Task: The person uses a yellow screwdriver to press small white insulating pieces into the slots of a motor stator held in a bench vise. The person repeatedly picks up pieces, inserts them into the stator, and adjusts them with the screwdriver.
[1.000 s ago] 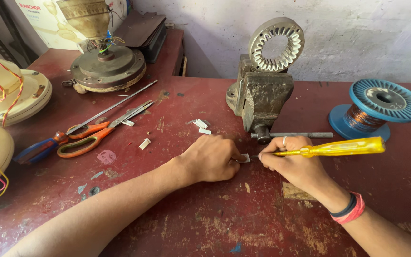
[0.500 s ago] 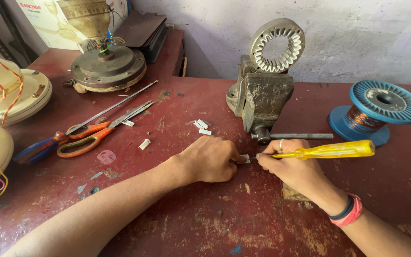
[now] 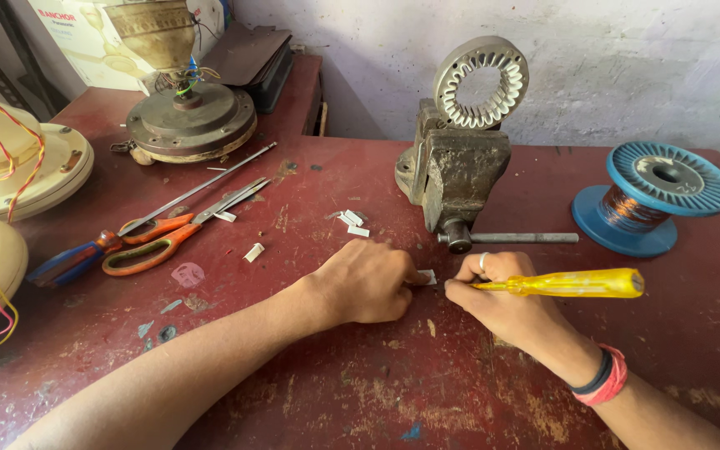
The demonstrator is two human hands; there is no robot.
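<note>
My left hand [image 3: 368, 282] rests on the red table [image 3: 393, 392], its fingertips pinching a small white paper strip [image 3: 427, 277]. My right hand [image 3: 502, 302] meets it from the right and grips a yellow-handled screwdriver [image 3: 572, 284], whose tip points at the strip. The handle lies almost level, sticking out to the right. A ring shows on one right finger and a red and black band on the wrist. Just behind both hands stands a grey bench vise [image 3: 458, 175] that clamps a toothed metal stator ring [image 3: 481, 81] upright.
Orange-handled scissors [image 3: 168, 237] and a long blue-handled screwdriver [image 3: 127, 232] lie at the left. A fan motor [image 3: 189, 121] sits at the back left, cream fan housings [image 3: 10, 167] at the left edge. A blue spool of copper wire [image 3: 652, 196] stands at the right. White paper scraps [image 3: 352, 221] lie scattered.
The screwdriver handle has dropped from a slight upward tilt to nearly level. Both hands stay together at the paper strip in the same spot.
</note>
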